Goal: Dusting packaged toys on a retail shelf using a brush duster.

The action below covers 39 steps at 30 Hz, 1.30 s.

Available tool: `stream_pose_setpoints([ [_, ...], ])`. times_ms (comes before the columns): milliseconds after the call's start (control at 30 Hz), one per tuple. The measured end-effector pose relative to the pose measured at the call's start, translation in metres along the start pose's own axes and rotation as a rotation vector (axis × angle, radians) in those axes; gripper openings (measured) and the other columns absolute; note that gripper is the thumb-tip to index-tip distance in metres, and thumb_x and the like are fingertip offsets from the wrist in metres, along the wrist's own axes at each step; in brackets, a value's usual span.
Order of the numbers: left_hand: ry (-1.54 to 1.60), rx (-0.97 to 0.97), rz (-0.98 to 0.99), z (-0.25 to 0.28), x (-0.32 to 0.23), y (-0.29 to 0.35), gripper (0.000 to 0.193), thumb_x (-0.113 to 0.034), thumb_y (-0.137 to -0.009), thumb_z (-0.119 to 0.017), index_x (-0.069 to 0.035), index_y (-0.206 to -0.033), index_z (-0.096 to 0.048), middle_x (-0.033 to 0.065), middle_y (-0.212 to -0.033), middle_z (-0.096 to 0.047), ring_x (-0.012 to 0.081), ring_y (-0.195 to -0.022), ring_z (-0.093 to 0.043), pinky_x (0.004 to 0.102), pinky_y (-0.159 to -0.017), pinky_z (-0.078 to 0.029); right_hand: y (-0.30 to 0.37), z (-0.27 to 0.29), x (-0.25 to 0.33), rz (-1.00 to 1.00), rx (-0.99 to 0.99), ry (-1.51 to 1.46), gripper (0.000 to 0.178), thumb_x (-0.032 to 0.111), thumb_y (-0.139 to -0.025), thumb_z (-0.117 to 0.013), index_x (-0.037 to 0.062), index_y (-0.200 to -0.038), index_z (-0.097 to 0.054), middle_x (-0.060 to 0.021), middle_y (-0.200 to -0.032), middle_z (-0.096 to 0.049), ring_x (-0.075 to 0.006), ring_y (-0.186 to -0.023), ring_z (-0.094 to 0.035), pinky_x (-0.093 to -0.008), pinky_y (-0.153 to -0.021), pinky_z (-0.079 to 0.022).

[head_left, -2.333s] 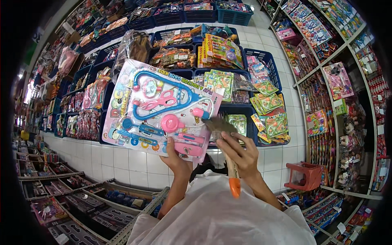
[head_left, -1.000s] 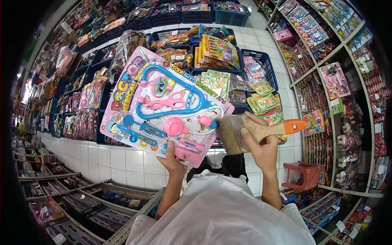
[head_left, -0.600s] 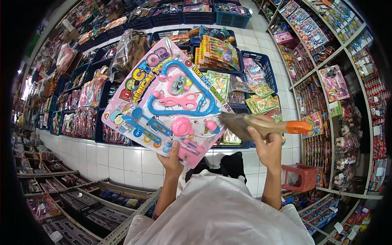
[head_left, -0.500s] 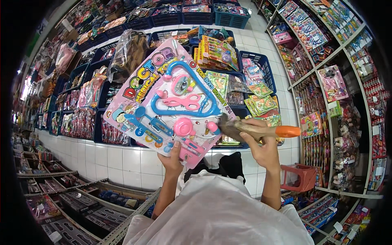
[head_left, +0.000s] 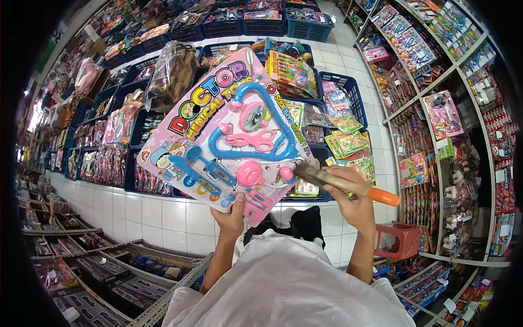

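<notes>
Pink toy pack [head_left: 229, 143] is held by left hand [head_left: 229, 220], thumb [head_left: 239, 202] uppermost; right hand [head_left: 353, 203] holds brush [head_left: 317, 176].

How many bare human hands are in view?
2. The left hand grips the lower edge of the pink, rectangular cardboard toy card; the right hand, to that card's right, grips the flat bristle brush with an orange-tipped wooden handle. No other hand shows.
</notes>
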<state>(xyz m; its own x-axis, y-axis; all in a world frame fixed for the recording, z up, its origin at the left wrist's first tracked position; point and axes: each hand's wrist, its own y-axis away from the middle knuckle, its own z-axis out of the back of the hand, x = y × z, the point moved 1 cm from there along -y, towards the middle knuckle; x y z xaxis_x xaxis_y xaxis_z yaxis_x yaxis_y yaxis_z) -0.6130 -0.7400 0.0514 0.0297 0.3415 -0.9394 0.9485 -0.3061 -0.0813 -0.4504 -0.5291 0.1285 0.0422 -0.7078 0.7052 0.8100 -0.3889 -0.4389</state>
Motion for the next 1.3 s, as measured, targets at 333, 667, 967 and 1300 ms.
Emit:
stream_pose_setpoints([
  [333, -0.099, 0.126, -0.036, -0.008, -0.017, 0.003, 0.019, -0.004, -0.084, -0.068, 0.002, -0.099, -0.059, 0.0052, -0.090, -0.061, 0.0121, -0.081, -0.059, 0.0276, -0.071, -0.047, -0.011, 0.001, 0.020, 0.047, -0.182, -0.167, 0.030, -0.006, -0.071, -0.075, -0.0002, -0.100, -0.068, -0.0120, -0.103, -0.069, -0.0281, -0.097, -0.065, -0.0385, -0.087, -0.051],
  [667, -0.399, 0.432, -0.359, -0.002, -0.015, 0.002, 0.013, 0.003, -0.079, -0.067, 0.003, -0.092, -0.065, 0.0060, -0.087, -0.066, 0.0154, -0.076, -0.062, 0.0285, -0.067, -0.048, -0.021, -0.009, 0.044, 0.216, 0.128, 0.280, 0.030, 0.019, -0.074, -0.071, 0.0176, -0.103, -0.073, 0.0028, -0.109, -0.069, -0.0219, -0.105, -0.060, -0.0386, -0.089, -0.042],
  [967, -0.267, 0.189, -0.177, 0.003, -0.012, 0.002, 0.009, 0.000, -0.084, -0.065, 0.001, -0.093, -0.061, 0.0021, -0.083, -0.061, 0.0062, -0.066, -0.054, 0.0198, -0.055, -0.040, -0.015, -0.021, 0.025, 0.161, 0.007, 0.252, 0.024, 0.005, -0.073, -0.073, 0.0066, -0.097, -0.072, -0.0057, -0.101, -0.070, -0.0229, -0.096, -0.065, -0.0335, -0.082, -0.048],
  [1300, -0.206, 0.189, -0.139, 0.015, -0.005, -0.003, 0.013, 0.001, -0.083, -0.067, 0.003, -0.096, -0.062, 0.0045, -0.089, -0.065, 0.0104, -0.078, -0.059, 0.0243, -0.067, -0.046, -0.007, -0.045, 0.010, -0.285, -0.168, -0.199, 0.021, 0.003, -0.083, -0.071, -0.0031, -0.103, -0.068, -0.0092, -0.102, -0.068, -0.0158, -0.093, -0.064, -0.0272, -0.081, -0.049],
])
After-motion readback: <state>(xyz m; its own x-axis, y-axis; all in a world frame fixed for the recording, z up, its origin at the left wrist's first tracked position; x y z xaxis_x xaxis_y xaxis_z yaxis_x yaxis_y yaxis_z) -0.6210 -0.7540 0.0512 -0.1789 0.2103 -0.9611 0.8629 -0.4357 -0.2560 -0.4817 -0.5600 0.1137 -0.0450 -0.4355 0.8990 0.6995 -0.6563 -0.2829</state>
